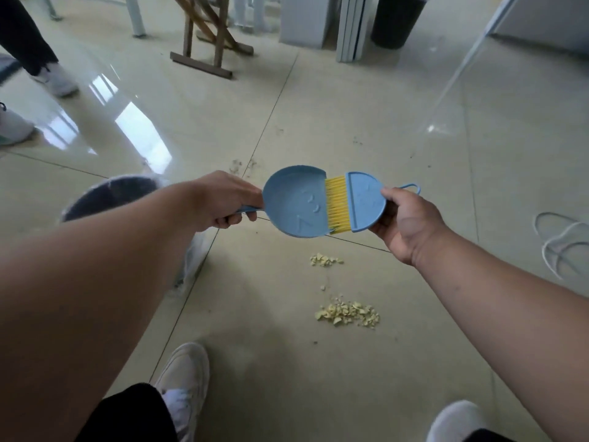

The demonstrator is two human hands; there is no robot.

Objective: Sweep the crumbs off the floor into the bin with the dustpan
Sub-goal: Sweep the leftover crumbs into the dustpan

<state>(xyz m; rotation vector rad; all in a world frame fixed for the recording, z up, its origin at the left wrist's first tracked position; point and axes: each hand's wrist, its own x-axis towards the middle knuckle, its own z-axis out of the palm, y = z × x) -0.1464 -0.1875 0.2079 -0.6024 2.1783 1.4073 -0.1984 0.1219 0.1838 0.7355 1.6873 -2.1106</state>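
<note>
My left hand grips the handle of a small round blue dustpan, held in the air above the floor. My right hand holds a blue half-round brush whose yellow bristles rest against the dustpan's open edge. Pale yellow crumbs lie on the tiled floor below: a small patch and a larger pile nearer my feet. A bin lined with a clear bag stands at the left, partly hidden behind my left forearm.
My two white shoes are at the bottom. Another person's legs and shoes are at the upper left. A wooden stand and a dark bin are at the back. White cable loops lie at the right.
</note>
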